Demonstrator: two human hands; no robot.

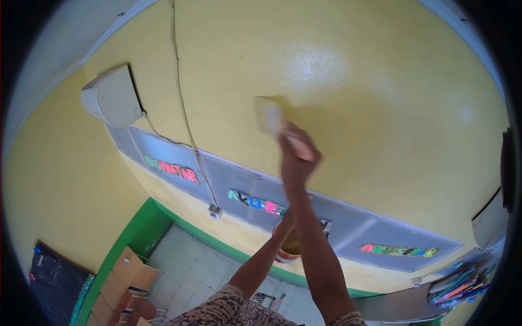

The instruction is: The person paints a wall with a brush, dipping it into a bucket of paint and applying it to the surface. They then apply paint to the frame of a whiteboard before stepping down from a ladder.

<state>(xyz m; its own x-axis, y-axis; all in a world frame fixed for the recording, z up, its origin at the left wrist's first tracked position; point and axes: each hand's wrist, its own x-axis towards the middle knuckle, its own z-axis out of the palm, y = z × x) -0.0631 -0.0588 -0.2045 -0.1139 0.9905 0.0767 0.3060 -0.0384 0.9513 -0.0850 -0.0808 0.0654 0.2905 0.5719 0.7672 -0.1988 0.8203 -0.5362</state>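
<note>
My right hand is closed around the handle of a wide flat paintbrush, raised against the yellow wall. The brush is blurred by motion, and its bristle end points up and left. Lower down, my left hand grips the rim of a paint can with yellowish paint inside. My right forearm crosses in front and hides part of that hand and of the can. A shiny patch shows on the wall above and right of the brush.
An air conditioner hangs on the upper left, with a cable running down the wall. A grey panel strip bears colourful letters. A blackboard, a wooden cabinet and a shelf of coloured items stand lower down.
</note>
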